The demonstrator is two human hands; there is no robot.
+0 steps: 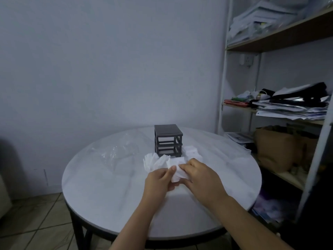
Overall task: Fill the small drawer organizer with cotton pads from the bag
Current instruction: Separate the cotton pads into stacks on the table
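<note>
A stack of white cotton pads (177, 173) is pinched between both hands just above the round white table (108, 204), near its middle. The left hand (159, 179) curls around the stack's left side, thumb on top; the right hand (200, 177) closes over its right side. Just beyond, more pads (155, 162) lie fanned on the table, touching the dark grey drawer organizer (168, 140), whose frame shows open slots. A clear plastic bag (117, 152) lies crumpled to the left. Cluttered shelves (288, 105) stand at far right.

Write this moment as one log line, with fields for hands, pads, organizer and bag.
hands: left hand and right hand hold cotton pads | organizer: frame without drawers, behind | clear bag: left on table
</note>
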